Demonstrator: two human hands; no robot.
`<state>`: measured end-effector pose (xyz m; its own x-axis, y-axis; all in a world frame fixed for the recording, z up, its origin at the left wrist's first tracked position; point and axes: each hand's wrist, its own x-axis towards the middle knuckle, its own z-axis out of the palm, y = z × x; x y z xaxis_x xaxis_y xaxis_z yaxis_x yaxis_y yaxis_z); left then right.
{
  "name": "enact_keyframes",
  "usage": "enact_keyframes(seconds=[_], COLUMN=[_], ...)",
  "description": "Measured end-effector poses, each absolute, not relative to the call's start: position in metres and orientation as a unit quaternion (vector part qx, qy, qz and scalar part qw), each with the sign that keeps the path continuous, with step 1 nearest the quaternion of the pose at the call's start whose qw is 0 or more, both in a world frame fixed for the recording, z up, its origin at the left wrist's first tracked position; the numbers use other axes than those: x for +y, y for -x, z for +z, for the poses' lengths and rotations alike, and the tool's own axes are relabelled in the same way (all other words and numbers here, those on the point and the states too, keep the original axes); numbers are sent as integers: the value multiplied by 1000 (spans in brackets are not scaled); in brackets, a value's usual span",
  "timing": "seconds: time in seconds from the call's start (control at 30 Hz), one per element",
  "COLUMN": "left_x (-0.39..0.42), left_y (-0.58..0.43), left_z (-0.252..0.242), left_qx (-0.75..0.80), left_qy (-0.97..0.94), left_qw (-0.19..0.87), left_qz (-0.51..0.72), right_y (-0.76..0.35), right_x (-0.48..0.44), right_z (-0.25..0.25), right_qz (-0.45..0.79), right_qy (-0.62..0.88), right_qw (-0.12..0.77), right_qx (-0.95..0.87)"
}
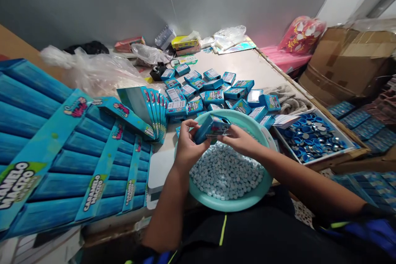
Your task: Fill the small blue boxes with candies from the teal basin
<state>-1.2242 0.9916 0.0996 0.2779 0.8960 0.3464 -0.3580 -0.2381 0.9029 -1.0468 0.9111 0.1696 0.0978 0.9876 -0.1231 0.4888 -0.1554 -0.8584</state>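
Observation:
Above a round turquoise basin [239,203] full of small pale blue candies, my left hand [191,142] is wrapped round the left end of a small blue box [210,127]. Fingers of my right hand [236,138] press on the same box at its right end, where a round opening shows. The box is tilted over the basin and does not touch the candies. Many similar blue boxes [213,97] lie in a loose pile on the table behind the basin.
Large blue display cartons [58,152] stand at the left. A white scale [159,169] sits beside the basin. At the right are a white tray [301,159] of blue caps, a grey cloth [287,99] and a cardboard box [343,57]. Plastic bags [95,70] lie behind.

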Motion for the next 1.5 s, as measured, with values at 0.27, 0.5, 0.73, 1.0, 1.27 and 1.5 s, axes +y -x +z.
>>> enact_keyframes(seconds=[0.27, 0.5, 0.73, 1.0, 1.27, 1.5], left_x=[990, 993, 992, 993, 993, 992], left_y=[1227, 1220, 1213, 1206, 1216, 1217], left_z=[107, 104, 109, 115, 107, 105], left_qx=[235, 287, 247, 218, 236, 208], left_qy=[-702, -600, -623, -661, -642, -614], left_qw=[427, 570, 531, 531, 538, 589], left_qz=[520, 483, 519, 483, 493, 483], right_y=[1031, 1047, 1050, 1073, 1072, 1067], right_x=[918, 893, 882, 899, 904, 891], right_z=[184, 193, 199, 171, 183, 226], right_qz=[177, 225, 267, 279, 300, 277], right_qy=[699, 669, 668, 717, 740, 715], right_qw=[83, -127, -105, -24, 32, 248], right_qx=[-688, -697, -687, -638, -601, -592])
